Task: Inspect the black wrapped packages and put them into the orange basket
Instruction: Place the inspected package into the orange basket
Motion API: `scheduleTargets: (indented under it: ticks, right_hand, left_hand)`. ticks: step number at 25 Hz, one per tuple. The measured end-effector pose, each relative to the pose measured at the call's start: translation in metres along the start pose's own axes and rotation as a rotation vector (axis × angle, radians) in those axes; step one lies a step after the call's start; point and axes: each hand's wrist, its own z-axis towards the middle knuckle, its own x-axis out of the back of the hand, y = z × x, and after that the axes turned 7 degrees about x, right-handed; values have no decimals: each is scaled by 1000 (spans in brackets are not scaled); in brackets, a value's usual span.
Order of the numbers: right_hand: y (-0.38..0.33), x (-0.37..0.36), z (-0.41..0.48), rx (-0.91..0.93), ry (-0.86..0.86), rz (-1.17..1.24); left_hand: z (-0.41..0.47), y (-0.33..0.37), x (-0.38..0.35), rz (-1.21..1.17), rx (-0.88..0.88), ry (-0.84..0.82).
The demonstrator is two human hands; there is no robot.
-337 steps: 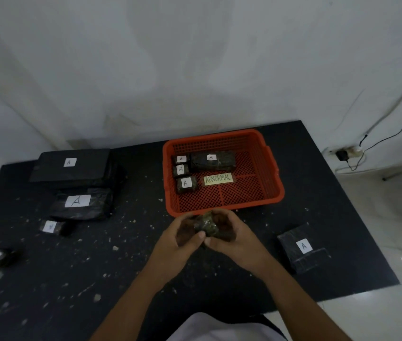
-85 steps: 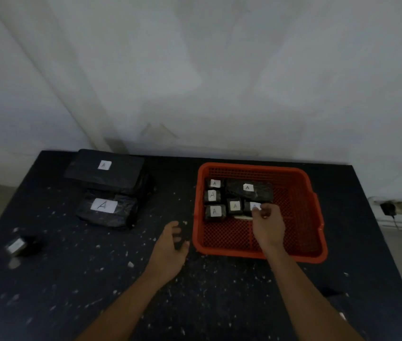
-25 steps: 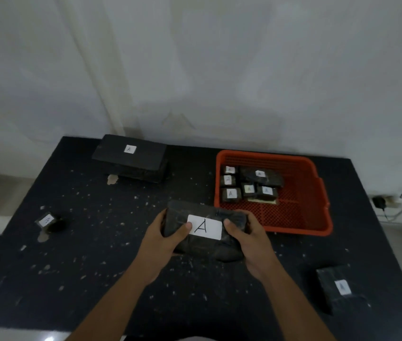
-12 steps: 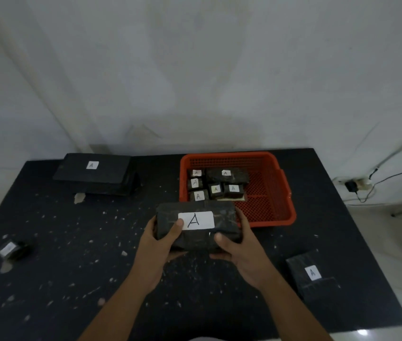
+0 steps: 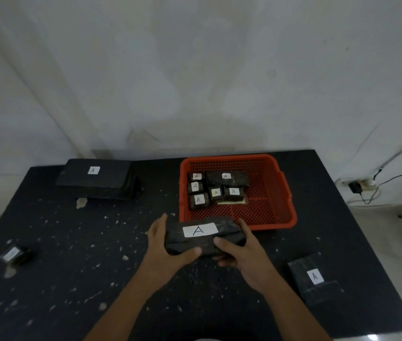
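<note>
I hold a black wrapped package [image 5: 229, 232] with a white "A" label in both hands, just in front of the orange basket [image 5: 286, 193]. My left hand [image 5: 163, 247] grips its left end, thumb under the front edge. My right hand [image 5: 242, 254] grips its right end. The basket holds several small labelled black packages [image 5: 198, 200] and a longer one [image 5: 228, 177] in its left half. A large flat black package [image 5: 96, 175] lies at the back left, a tiny one [image 5: 15, 254] at the far left, and a medium one [image 5: 314, 276] at the front right.
The black table [image 5: 72, 267] is speckled with white chips. A white wall rises behind it. A power plug and cables [image 5: 357, 187] lie on the floor to the right, beyond the table's right edge.
Both hands have tilted the package's top towards me while holding it in front of the basket. The head view has shifted slightly.
</note>
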Motion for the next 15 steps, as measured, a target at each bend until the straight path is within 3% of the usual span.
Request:
scheduleTargets:
  ticks: [2,5,10,12,15]
  right_hand:
    - [-6,6,-2,22,-91,28]
    - [-12,14,-2,73,-149,-111]
    - [-12,28,7,101,-36,-211]
    - [-9,29,9,112,13,-238]
    - [-1,27,9,97,77,-215]
  left_hand:
    - [0,0,8,165,-38,-32]
    - [0,5,13,-72,73,-45]
    - [-1,12,12,-345,439,-143]
    - [-2,13,10,-423,395,-170]
    - [-3,14,9,-361,191,-99]
